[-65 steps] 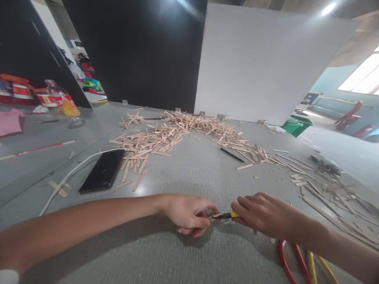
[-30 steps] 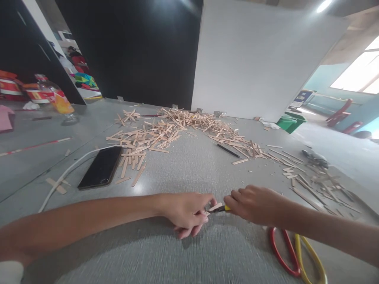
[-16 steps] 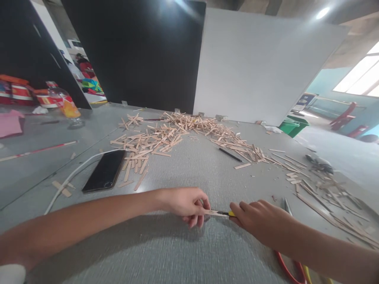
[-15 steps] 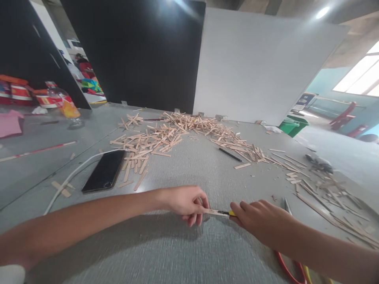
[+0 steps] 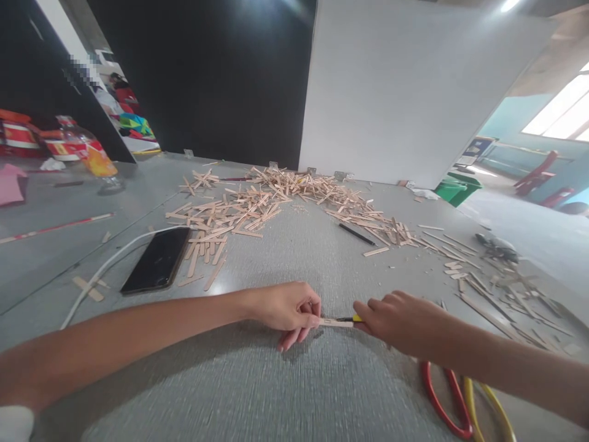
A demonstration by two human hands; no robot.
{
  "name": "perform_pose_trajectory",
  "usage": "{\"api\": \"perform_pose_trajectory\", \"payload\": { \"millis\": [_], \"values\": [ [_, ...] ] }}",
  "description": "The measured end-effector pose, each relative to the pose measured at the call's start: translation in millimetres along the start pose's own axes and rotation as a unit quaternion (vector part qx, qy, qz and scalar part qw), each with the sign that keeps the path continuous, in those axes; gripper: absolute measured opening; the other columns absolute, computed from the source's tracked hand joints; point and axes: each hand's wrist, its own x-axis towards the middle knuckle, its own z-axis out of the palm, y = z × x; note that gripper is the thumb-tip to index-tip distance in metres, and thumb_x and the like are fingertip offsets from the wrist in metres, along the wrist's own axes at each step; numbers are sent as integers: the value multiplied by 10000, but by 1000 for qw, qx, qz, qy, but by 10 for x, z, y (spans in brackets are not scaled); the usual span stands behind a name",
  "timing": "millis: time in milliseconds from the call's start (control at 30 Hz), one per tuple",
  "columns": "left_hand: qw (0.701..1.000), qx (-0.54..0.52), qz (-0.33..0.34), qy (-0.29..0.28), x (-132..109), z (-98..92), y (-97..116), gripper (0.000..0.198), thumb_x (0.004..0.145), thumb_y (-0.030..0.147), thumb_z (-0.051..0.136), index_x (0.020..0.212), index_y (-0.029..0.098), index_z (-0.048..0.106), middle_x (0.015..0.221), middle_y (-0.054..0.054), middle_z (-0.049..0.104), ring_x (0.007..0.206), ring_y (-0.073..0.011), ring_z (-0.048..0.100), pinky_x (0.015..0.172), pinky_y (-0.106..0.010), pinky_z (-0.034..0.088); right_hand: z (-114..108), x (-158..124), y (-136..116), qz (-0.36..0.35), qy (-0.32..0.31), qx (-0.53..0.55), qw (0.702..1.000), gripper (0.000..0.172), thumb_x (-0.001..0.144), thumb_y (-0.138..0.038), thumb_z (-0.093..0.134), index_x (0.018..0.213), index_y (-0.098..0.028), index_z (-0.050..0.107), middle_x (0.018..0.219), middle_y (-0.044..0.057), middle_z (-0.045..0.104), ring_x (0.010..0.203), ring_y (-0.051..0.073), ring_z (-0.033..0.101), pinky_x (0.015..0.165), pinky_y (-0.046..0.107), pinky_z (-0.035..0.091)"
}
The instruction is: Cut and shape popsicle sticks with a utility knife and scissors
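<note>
Grey table (image 5: 285,393), wide and speckled, under everything. Far left: pink sheet (image 5: 8,184), red-white drums (image 5: 18,136), bottle (image 5: 94,158) with orange liquid standing upright, striped straw (image 5: 55,226) lying flat. White cable (image 5: 110,263) curving toward black phone (image 5: 156,260), phone face up, near stick pile (image 5: 239,205). Pile spread from centre-left across to the right rear, sticks crossing and overlapping. Black pen (image 5: 355,234) lying just beside the pile's right part.

Near centre, left hand (image 5: 289,307) pinched on stick (image 5: 335,322), thumb and forefinger clamping its left end, other fingers curled under and resting on table. Stick flat, low over the table, between both hands. Right hand (image 5: 400,319) clenched around knife (image 5: 353,318), only the yellow tip and dark blade showing past the fingers, blade meeting the stick's right end. Cannot tell whether the blade is in the wood or just against it.

Right of that: red and yellow loops (image 5: 453,405) lying on table under the right forearm, kind unclear. Thin strips (image 5: 492,294) and offcuts scattered at right edge, dark tool (image 5: 497,247) beyond them, too blurred to name. Green bin (image 5: 454,189) far right rear, white board (image 5: 414,92) standing behind the pile.
</note>
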Motion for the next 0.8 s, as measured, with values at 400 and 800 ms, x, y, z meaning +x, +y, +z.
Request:
{"api": "perform_pose_trajectory", "payload": {
  "millis": [400,800],
  "values": [
    [1000,6,14,2,-18,-11,-27,249,1001,324,594,800,182,556,552,30,638,384,-124,610,481,-222,462,-195,94,-50,2,-35,-8,999,152,889,-70,736,890,-180,630,635,5,705,499,190,669,451,345,144],
    [1000,18,18,7,-36,7,5,283,988,364,610,775,191,540,506,44,612,375,-126,599,487,-225,455,-455,225,-161,-10,-85,-34,996,272,775,61,737,751,-185,624,628,11,705,495,189,672,425,346,138]
  ]
}}
